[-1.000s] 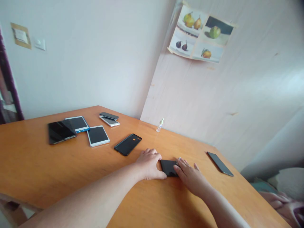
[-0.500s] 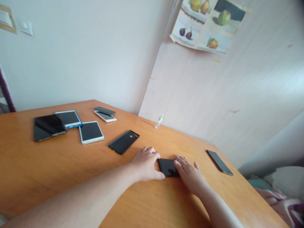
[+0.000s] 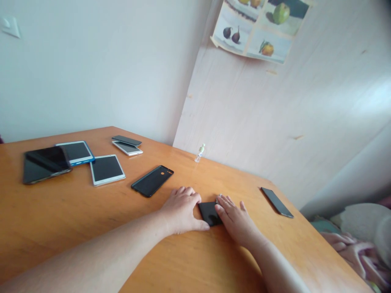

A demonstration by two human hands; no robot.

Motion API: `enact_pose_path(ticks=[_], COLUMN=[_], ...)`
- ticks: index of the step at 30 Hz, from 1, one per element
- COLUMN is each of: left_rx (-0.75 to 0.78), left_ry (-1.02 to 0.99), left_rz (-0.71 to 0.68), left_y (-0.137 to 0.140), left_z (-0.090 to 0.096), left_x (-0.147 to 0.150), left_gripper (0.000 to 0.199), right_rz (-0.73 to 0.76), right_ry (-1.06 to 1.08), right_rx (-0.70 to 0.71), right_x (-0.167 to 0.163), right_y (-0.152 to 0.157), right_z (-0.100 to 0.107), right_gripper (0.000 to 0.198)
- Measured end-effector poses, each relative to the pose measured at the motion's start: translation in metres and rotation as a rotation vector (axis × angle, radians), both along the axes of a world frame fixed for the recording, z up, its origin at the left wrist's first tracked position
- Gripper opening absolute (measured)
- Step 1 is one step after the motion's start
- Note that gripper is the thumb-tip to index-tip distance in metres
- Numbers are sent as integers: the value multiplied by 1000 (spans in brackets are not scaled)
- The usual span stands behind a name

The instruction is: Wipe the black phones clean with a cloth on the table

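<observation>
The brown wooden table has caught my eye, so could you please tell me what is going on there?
A person's left hand holds the left end of a black, flat rectangular device, and the right hand lies over its other end; a pale sliver there is too hidden to name. The device rests on the brown wooden table, with a black phone case lying beyond the left hand.

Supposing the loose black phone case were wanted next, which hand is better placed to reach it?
Probably the left hand: it is nearest the black phone case. The right hand lies farther off, over the right part of the dark flat device, and would have to pass the left.
</observation>
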State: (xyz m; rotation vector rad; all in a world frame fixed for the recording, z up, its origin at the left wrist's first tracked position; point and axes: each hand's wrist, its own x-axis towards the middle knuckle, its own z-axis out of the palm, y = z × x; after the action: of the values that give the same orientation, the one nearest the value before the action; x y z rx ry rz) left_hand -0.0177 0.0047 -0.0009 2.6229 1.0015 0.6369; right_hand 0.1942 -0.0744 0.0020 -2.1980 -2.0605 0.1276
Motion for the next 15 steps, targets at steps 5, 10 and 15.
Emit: enact_pose_path(ticks=[5, 10, 15], left_rx=[19, 50, 37], left_ry=[-7, 11, -3], left_rz=[-15, -8, -11], left_y=[2, 2, 2], left_z=[-3, -5, -4], left_x=[0, 1, 0], left_gripper=[61, 56, 60], right_rz=[-99, 282, 43], right_ry=[-48, 78, 13], right_rx=[16, -10, -3], right_x=[11, -36, -10], right_y=[-2, -22, -11], right_z=[-6, 10, 3], right_gripper=[60, 59, 57])
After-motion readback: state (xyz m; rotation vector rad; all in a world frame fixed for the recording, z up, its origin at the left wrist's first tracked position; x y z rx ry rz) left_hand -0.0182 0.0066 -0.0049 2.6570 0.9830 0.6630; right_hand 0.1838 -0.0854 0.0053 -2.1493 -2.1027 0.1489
